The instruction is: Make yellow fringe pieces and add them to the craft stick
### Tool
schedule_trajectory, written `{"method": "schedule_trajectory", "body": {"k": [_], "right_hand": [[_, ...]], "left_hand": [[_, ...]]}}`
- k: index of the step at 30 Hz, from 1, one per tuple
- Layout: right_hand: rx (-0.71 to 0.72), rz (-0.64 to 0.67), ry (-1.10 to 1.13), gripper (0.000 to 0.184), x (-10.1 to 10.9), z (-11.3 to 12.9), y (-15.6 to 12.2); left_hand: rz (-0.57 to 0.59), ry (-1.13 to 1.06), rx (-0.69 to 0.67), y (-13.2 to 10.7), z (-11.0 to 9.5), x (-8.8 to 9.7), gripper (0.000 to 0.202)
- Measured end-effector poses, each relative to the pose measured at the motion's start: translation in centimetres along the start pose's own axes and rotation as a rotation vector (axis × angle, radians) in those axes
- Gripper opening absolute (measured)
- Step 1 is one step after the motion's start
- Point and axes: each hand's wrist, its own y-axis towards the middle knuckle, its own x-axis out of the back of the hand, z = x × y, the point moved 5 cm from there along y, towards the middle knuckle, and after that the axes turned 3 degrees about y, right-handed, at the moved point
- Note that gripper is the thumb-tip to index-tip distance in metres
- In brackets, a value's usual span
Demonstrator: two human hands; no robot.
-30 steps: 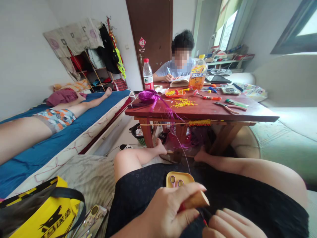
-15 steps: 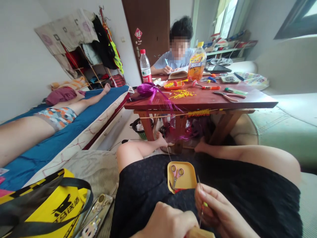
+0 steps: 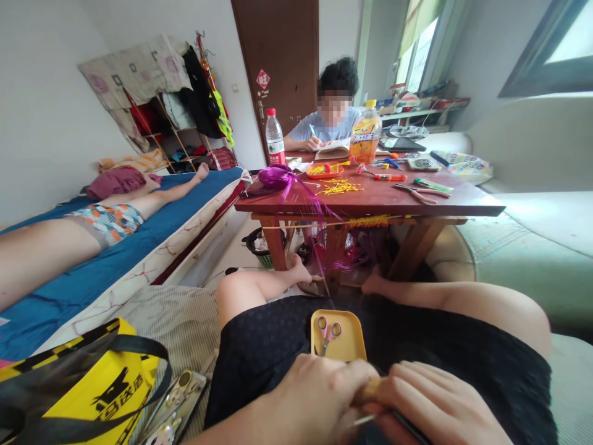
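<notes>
1. Head view, taking the yellow tray (image 3: pixel 351 337) as landmark: saw it resting on the black cloth (image 3: pixel 259 358) over the lap, and noted scissors (image 3: pixel 328 339) inside, rings toward its far side.
2. Just nearer than the tray: found the left hand (image 3: pixel 319 395) clasped about a tan wooden piece (image 3: pixel 372 389); saw only a short stretch of that between the two hands.
3. Nearer than the tray and to its right: found the right hand (image 3: pixel 430 398) curled over a dark slim rod (image 3: pixel 410 426), close against the left hand. Could not tell whether rod and wood touched, nor identify a blurred pale sliver (image 3: pixel 362 420) beneath.
4. Beyond the tray: saw purple strands (image 3: pixel 319 262) hanging off the desk (image 3: pixel 463 209) and trailing toward the tray's far side.
5. Around the tray: judged a slip of the rod off the wood possible, through cramped, overlapping grips. Also suspected a snag, should a loose strand catch on the scissors, and a tipped tray, from a knock by the left hand or a shifted knee.
</notes>
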Motion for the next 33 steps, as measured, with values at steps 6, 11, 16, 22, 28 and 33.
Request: {"method": "schedule_trajectory", "body": {"k": [6, 11, 16, 22, 28, 33], "right_hand": [[-0.824, 0.17, 0.894, 0.035, -4.9, -2.8, -3.2], [-1.089, -0.016, 1.447, 0.051, -9.2, -2.5, -6.9], [-1.247, -0.165, 1.486, 0.051, -9.8, -2.3, -7.6], [-1.281, -0.242, 1.501, 0.048, -9.8, -2.6, -7.0], [-1.2, -0.298, 1.493, 0.045, -9.8, -3.7, -6.8], [-0.815, -0.395, 0.924, 0.034, -6.1, -4.3, -6.0]], "left_hand": [[0.005, 0.417, -0.063, -0.9, -0.1, -3.2, 0.026], [-0.15, 0.51, -0.126, -3.0, 0.2, -5.6, 0.029], [-0.141, 0.536, -0.114, -3.7, 0.5, -6.6, 0.026], [-0.072, 0.535, -0.11, -3.3, 0.5, -6.7, 0.025], [-0.134, 0.011, 0.045, -2.9, 2.0, -5.8, 0.039], [-0.298, -1.005, 0.026, -1.8, 2.3, -4.0, 0.049]]}}
